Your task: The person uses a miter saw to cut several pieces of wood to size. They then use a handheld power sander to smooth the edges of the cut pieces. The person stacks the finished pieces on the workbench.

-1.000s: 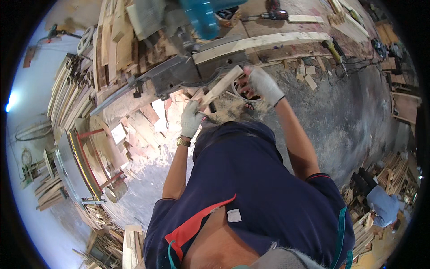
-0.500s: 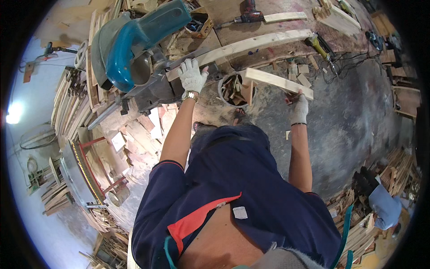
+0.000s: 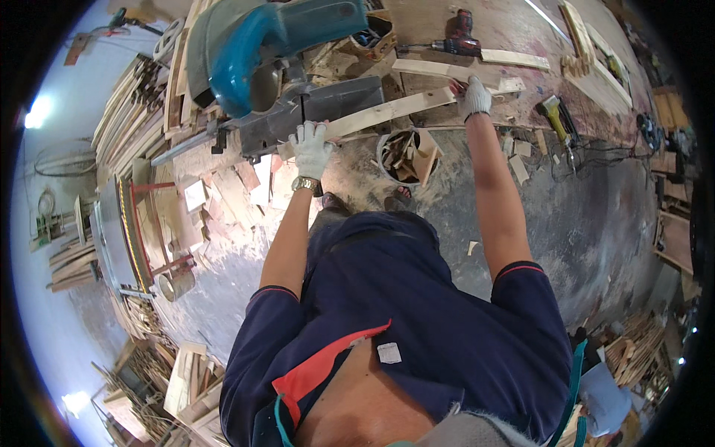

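Observation:
A blue-and-grey miter saw (image 3: 240, 71) stands at the far left of the bench, its dark metal fence (image 3: 342, 98) behind a long pale wooden strip (image 3: 391, 112). My left hand (image 3: 311, 153), in a whitish glove, lies over the strip's left part with fingers spread across it, holding it at the saw. To the right, my gloved right hand (image 3: 477, 100) has its fingers curled down on the strip, reaching past the bench's front edge. A second, shorter wooden piece (image 3: 424, 68) lies behind, its right end running up to that hand. My right fingertips are partly hidden.
A cordless drill (image 3: 463, 37) lies at the back beside a short slat (image 3: 515, 59). A yellow-green power tool (image 3: 553, 115) with cords sits on the right. Below the bench stands a bucket of offcuts (image 3: 381, 156). Scrap wood (image 3: 231, 190) covers the floor at left.
My right hand has moved forward onto the bench from over the floor, where it held a short wooden piece. The strip's left part and my left hand have come slightly nearer me.

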Demonstrator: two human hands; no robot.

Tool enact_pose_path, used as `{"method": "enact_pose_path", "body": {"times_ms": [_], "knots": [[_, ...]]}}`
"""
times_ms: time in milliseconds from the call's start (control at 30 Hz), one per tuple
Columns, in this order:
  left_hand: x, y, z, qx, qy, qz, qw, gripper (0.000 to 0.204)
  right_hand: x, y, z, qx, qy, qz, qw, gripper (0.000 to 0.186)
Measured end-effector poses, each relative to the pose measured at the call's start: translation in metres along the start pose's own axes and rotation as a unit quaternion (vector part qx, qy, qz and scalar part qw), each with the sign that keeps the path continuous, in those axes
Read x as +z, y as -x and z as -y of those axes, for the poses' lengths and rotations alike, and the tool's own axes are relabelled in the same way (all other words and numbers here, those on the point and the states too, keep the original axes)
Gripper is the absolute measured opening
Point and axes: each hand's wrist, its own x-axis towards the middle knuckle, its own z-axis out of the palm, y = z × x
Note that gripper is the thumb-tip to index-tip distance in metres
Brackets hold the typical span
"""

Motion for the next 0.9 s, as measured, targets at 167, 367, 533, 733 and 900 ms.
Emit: {"method": "enact_pose_path", "body": {"times_ms": [167,367,533,733,900], "knots": [[-0.009,0.016,0.071,-0.012,0.021,0.013,1.0,0.049,0.013,-0.016,-0.005,0.11,0.059,0.093,0.988,0.048],[-0.014,0.022,0.16,-0.035,0.063,0.063,0.995,0.052,0.034,0.098,0.012,0.016,0.066,0.152,0.986,0.054],[-0.016,0.007,0.199,-0.123,0.168,-0.003,0.978,0.069,0.082,0.181,0.045,-0.141,0.177,0.176,0.958,0.055],[-0.002,0.007,0.209,-0.157,0.212,-0.085,0.961,0.076,0.201,0.307,0.096,-0.299,0.337,0.3,0.841,0.057],[-0.003,0.008,0.216,-0.128,0.14,-0.145,0.971,0.088,0.305,0.366,0.085,-0.432,0.592,0.339,0.591,0.041]]}}
